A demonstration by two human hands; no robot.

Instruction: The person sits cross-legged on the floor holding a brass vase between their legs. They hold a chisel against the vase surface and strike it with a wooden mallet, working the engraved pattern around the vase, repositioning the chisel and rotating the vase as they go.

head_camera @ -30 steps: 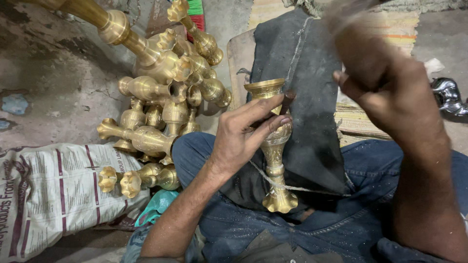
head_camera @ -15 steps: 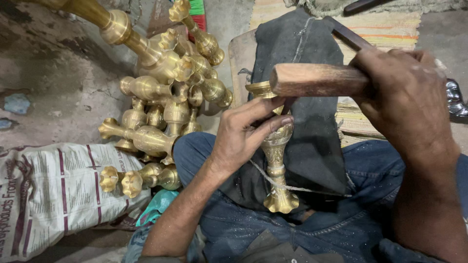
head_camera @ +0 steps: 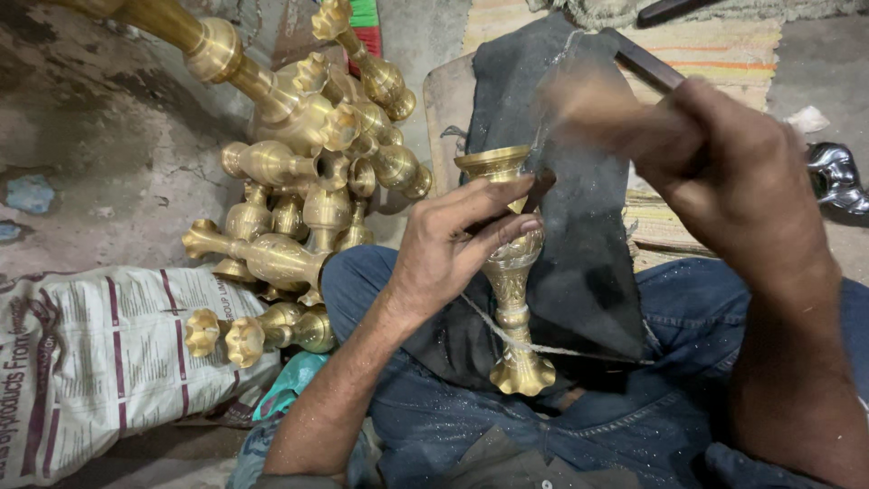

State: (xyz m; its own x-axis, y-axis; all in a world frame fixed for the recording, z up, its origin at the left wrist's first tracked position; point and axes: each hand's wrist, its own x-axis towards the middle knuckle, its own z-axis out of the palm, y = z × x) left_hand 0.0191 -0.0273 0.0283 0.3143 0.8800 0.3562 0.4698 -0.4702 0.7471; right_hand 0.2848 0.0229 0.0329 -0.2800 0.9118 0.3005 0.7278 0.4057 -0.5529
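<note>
Brightness: moderate, soft and even; no hard-edged shadows
Glare: bright highlights on the pile of brass pieces (head_camera: pixel 308 172) left of the brass vase (head_camera: pixel 511 272); a sheen on the vase rim
Shadow: darkest on the black cloth (head_camera: pixel 579 226) just right of the vase and on the lap below it
Blur: the right hand (head_camera: pixel 733 181) and the wooden handle (head_camera: pixel 588 113) above the vase are smeared by motion
Focus: the left hand (head_camera: pixel 448 258) on the vase is sharp
Edges: the printed sack (head_camera: pixel 100 362) far left of the vase looks stretched

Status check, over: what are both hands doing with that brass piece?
Left hand gripping upright engraved brass vase, thin tool pinched at rim. Right hand holding blurred wooden-handled hammer. Nothing between them.
</note>
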